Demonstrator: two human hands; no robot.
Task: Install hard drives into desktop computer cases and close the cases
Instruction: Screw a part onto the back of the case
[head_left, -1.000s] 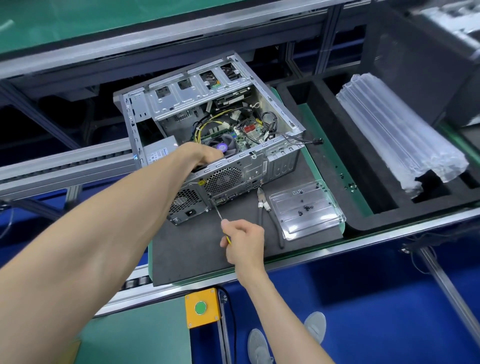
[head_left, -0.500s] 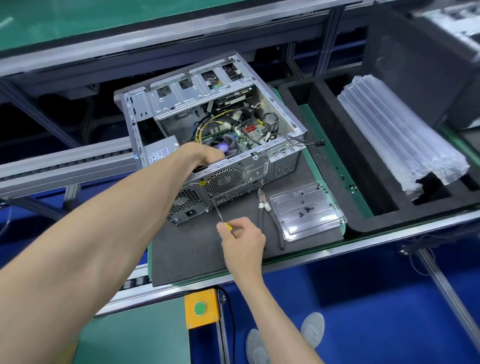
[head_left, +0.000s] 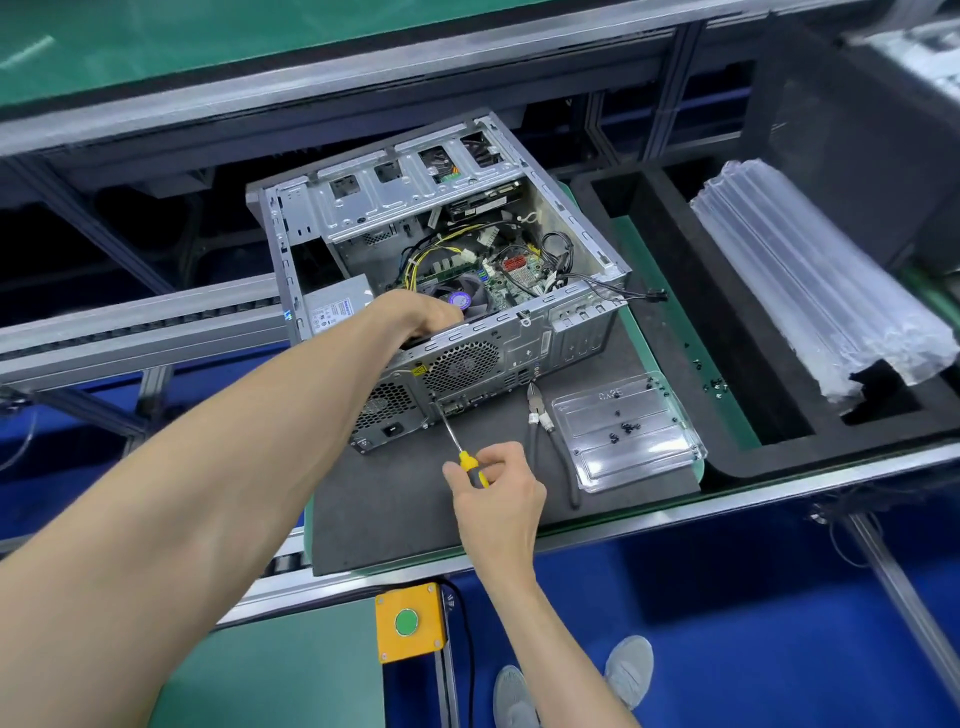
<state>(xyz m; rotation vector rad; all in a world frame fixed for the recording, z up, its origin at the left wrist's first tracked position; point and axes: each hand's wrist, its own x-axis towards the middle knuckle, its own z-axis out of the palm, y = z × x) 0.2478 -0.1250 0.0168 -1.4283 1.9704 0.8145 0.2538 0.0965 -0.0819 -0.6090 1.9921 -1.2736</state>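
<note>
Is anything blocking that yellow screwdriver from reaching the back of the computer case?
Nothing visible: the screwdriver, held by the right hand, already has its tip against the case's rear panel. The pliers lie off to its right.

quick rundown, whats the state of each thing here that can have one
grey metal desktop computer case: side panel off, insides exposed
left hand: gripping the case's rear top edge
right hand: holding the screwdriver
yellow-handled screwdriver: tip at the case's rear panel
grey-handled cutting pliers: lying on the mat, unheld
clear plastic tray: holds a few small black screws
</note>
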